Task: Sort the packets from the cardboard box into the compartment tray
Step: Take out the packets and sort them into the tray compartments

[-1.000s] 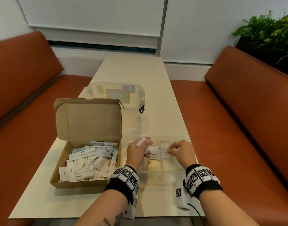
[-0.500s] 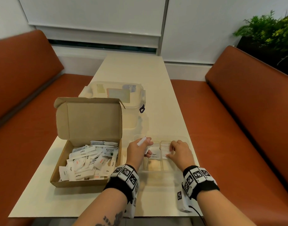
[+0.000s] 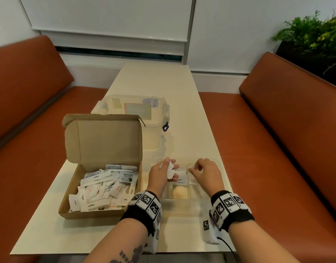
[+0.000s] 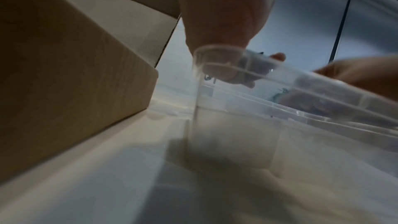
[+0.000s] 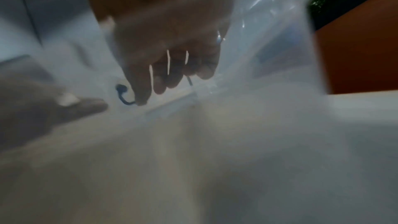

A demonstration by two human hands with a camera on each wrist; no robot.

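Head cam high, looking down; wrist cams low, close, both on tray point(image 4: 280, 77).

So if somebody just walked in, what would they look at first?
Probably the open cardboard box on the left of the table, heaped with white packets. Next, the two hands over the clear compartment tray beside it: the left hand holds a few packets, and the right hand hovers with loosely bent fingers.

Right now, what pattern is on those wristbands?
Black-and-white square code markers on the wristbands, clearest in the head view.
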